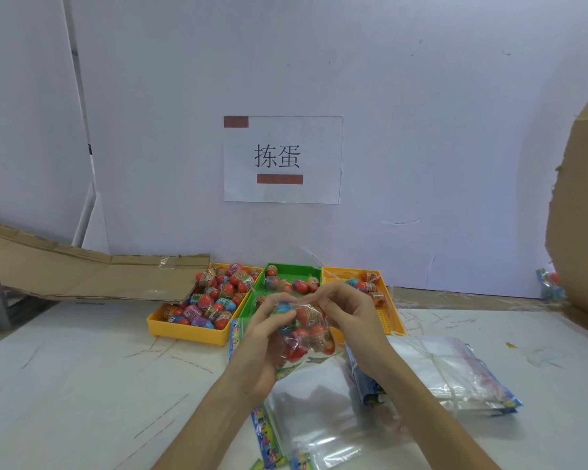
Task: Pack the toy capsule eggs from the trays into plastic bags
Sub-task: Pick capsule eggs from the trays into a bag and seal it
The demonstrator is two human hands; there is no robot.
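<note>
Left hand [263,337] fingers curl round crinkly clear plastic bag [314,322] of glossy oval capsule eggs [294,351]; right hand [348,317] fingers pinch its top. Bag mouth hidden behind fingers.

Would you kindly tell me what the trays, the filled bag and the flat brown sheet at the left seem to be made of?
Green tray and right yellow tray: likely moulded plastic, uniform bright colour, perforated floor. Filled bag: thin clear plastic film, glossy, eggs visible through it. Brown sheet: probably corrugated cardboard, matte, creased.
</note>
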